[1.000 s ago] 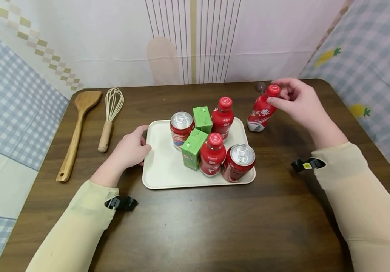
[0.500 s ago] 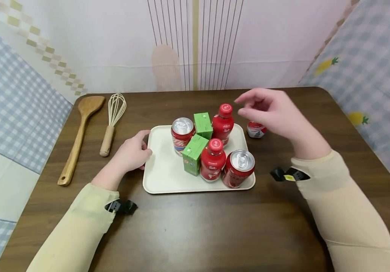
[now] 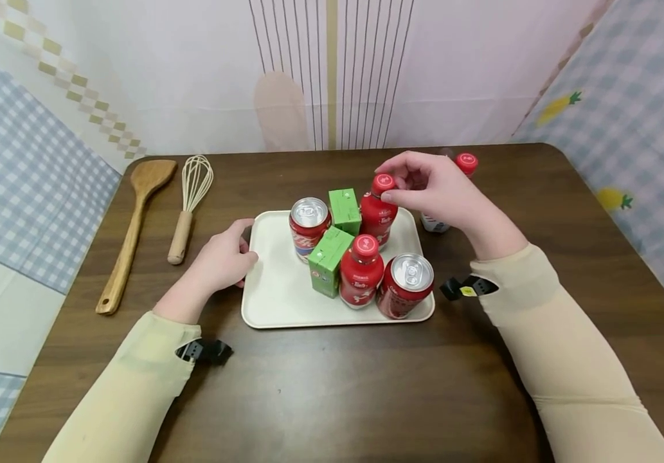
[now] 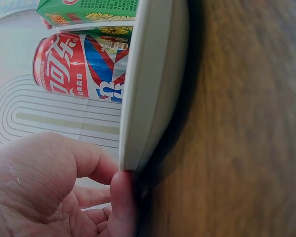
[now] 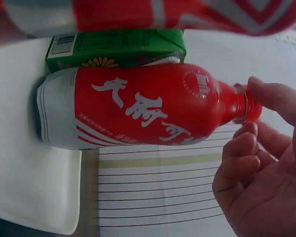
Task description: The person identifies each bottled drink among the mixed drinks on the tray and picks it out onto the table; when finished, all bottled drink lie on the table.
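Note:
My left hand [image 3: 222,260] pinches the left rim of a cream tray [image 3: 274,299]; in the left wrist view finger and thumb meet at the tray's edge [image 4: 133,123]. With thumb and fingers, my right hand [image 3: 438,190] grips the cap of a red soda bottle [image 3: 378,218] at the tray's back right. That bottle [image 5: 143,108] appears upright on the tray. Also on the tray are another red bottle [image 3: 360,280], two green drink cartons [image 3: 327,263], a red soda can [image 3: 310,235] and a dark red can [image 3: 403,289].
Partly hidden behind my right hand, another red bottle [image 3: 466,164] stands on the table off the tray. A wooden spatula [image 3: 135,231] and a whisk [image 3: 188,209] lie at the left. Curtain cloth [image 3: 210,77] hangs along the table's back edge.
My right hand has let go of the bottle to the right of the tray, moved left, and taken hold of the back bottle's cap. The left hand stays at the tray rim.

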`<state>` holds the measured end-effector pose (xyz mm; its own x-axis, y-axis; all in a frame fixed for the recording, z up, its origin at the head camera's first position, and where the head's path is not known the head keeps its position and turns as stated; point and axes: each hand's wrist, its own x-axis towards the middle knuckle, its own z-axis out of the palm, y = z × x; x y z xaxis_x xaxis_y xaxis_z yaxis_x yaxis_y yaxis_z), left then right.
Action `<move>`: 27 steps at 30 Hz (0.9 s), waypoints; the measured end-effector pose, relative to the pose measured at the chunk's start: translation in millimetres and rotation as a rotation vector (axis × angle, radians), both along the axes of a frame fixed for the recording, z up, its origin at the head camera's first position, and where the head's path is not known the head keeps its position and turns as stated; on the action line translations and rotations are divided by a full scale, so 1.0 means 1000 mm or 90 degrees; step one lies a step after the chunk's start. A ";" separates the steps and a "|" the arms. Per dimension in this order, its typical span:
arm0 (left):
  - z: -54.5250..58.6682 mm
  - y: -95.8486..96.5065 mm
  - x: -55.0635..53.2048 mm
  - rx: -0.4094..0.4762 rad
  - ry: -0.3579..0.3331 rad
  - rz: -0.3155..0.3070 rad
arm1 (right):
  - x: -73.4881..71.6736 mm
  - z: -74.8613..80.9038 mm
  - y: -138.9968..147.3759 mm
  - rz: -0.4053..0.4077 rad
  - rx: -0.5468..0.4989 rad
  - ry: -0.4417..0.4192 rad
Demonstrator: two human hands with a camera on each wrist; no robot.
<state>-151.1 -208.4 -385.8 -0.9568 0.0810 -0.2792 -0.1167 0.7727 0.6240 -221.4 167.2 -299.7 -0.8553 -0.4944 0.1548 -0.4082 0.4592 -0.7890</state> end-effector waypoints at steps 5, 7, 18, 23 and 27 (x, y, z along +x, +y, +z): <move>0.002 0.000 0.000 -0.004 0.009 -0.001 | -0.005 -0.004 0.001 0.024 0.014 -0.005; 0.002 0.000 0.000 -0.005 0.005 -0.003 | -0.006 -0.006 0.001 0.033 0.024 -0.015; 0.003 0.002 -0.001 -0.004 0.003 -0.006 | -0.011 -0.013 0.005 0.047 0.011 -0.042; 0.002 0.001 -0.001 0.002 0.008 -0.005 | -0.015 -0.018 0.004 0.045 -0.008 -0.028; 0.001 0.001 -0.002 0.009 0.006 -0.003 | -0.015 -0.019 0.004 0.047 -0.010 -0.025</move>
<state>-152.8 -207.4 -384.5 -0.9589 0.0897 -0.2694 -0.1071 0.7643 0.6359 -236.6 170.9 -318.5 -0.8222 -0.5542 0.1299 -0.4088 0.4160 -0.8123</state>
